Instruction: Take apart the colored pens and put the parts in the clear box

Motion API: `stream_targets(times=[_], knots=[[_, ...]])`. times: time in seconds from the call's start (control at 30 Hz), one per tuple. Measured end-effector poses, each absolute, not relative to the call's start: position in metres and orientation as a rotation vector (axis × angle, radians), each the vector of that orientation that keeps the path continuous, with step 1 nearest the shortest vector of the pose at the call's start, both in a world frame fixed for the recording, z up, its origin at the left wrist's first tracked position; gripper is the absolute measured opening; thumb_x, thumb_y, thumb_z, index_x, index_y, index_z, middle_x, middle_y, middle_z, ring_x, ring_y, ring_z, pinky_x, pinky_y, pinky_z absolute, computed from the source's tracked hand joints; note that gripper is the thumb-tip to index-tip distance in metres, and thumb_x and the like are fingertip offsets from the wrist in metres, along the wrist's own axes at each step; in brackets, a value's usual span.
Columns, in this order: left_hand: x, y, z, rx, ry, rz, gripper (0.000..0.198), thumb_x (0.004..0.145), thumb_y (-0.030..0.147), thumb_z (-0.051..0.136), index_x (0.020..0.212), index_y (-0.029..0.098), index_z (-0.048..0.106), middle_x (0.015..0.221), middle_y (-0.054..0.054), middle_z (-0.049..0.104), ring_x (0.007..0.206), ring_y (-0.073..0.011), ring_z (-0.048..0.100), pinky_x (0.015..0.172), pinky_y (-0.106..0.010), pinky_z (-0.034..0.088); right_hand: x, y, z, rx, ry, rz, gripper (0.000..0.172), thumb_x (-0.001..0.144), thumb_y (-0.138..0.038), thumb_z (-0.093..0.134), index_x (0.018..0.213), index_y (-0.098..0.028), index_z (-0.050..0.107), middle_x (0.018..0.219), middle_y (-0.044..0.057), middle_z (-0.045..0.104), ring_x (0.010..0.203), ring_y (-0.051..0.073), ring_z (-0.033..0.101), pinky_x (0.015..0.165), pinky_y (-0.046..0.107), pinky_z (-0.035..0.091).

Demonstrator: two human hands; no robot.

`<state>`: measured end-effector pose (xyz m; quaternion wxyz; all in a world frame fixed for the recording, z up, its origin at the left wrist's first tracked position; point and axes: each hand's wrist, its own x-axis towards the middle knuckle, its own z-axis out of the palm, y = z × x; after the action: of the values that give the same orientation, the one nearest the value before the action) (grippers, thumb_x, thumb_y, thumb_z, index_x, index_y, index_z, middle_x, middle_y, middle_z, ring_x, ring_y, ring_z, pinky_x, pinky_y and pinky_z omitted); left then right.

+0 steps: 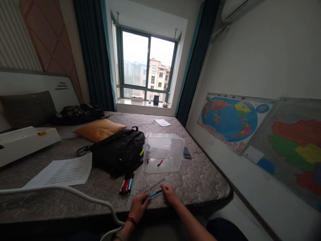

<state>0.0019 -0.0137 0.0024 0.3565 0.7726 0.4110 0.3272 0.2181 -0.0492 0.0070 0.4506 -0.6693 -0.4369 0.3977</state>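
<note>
Teal pen (pixel 153 194) pinched between fingers of left hand (pixel 137 207), just above mattress edge; right hand (pixel 171 195) with fingers pressed together against pen's far end, grip unclear. Red pen (pixel 159 162) and small dark piece (pixel 147 160) inside clear plastic bin (pixel 175 152). More pens outside: pen bundle (pixel 127 184) on mattress (pixel 200 180), near black backpack (pixel 117 152).

And on the mattress (pixel 200 180) we've got a plastic box (pixel 163 147) in the middle, a backpack (pixel 117 150) right beside it on the left, a pen bundle (pixel 126 184) just in front, a paper sheet (pixel 60 170) further left, and 2 wall maps (pixel 229 120) off to the right!
</note>
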Motion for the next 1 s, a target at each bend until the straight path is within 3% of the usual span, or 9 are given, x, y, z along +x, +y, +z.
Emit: stream_targets(times=[0.17, 0.63, 0.8, 1.0], knots=[[0.002, -0.021, 0.008, 1.949, 1.076, 0.827, 0.035, 0.087, 0.05, 0.054, 0.1, 0.025, 0.076, 0.101, -0.005, 0.076, 0.095, -0.0223, 0.069, 0.088, -0.033, 0.054, 0.221, -0.05, 0.002, -1.588, -1.109, 1.1, 0.06, 0.074, -0.08, 0.047, 0.061, -0.022, 0.046, 0.045, -0.006, 0.045, 0.036, 0.011, 0.045, 0.039, 0.022, 0.028], [0.026, -0.023, 0.033, 1.813, 1.056, 0.767, 0.038, 0.086, 0.053, 0.057, 0.103, 0.024, 0.075, 0.104, -0.006, 0.075, 0.095, -0.0224, 0.068, 0.087, -0.033, 0.054, 0.235, -0.051, 0.005, -1.386, -0.923, 1.247, 0.056, 0.074, -0.074, 0.058, 0.066, -0.019, 0.051, 0.05, -0.004, 0.053, 0.037, 0.01, 0.051, 0.038, 0.021, 0.035], [0.025, -0.023, 0.052, 1.44, 0.796, 0.609, 0.059, 0.081, 0.054, 0.064, 0.127, 0.018, 0.063, 0.102, -0.009, 0.075, 0.083, -0.0211, 0.069, 0.08, -0.037, 0.056, 0.24, -0.048, 0.014, -1.304, -0.668, 1.3, 0.053, 0.073, -0.07, 0.063, 0.069, -0.018, 0.052, 0.053, -0.004, 0.055, 0.041, 0.01, 0.054, 0.039, 0.02, 0.036], [0.025, -0.021, 0.065, 1.197, 0.599, 0.57, 0.053, 0.085, 0.042, 0.065, 0.13, 0.015, 0.06, 0.11, -0.014, 0.073, 0.089, -0.0205, 0.068, 0.083, -0.035, 0.051, 0.238, -0.045, 0.024, -1.155, -0.448, 1.445, 0.043, 0.076, -0.058, 0.07, 0.072, -0.018, 0.055, 0.055, -0.003, 0.058, 0.045, 0.009, 0.054, 0.042, 0.019, 0.039]])
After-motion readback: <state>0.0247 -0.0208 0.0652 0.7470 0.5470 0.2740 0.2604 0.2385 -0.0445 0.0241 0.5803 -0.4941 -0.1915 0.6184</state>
